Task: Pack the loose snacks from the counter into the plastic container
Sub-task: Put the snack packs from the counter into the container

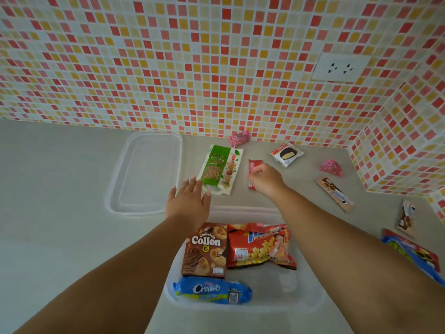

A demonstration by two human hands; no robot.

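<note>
Grey counter (60,213), green snack pouch (220,168) touching left hand (189,203)

"Chocolate Collon" stands on the brown box (205,250); "Cream-O" on the blue packet (212,290).

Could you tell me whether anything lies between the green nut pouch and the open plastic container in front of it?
Nothing visible does. The green nut pouch lies just beyond the container's far rim, with only bare counter between; the left hand rests at its near corner. Free space remains inside, at the container's near right.
</note>
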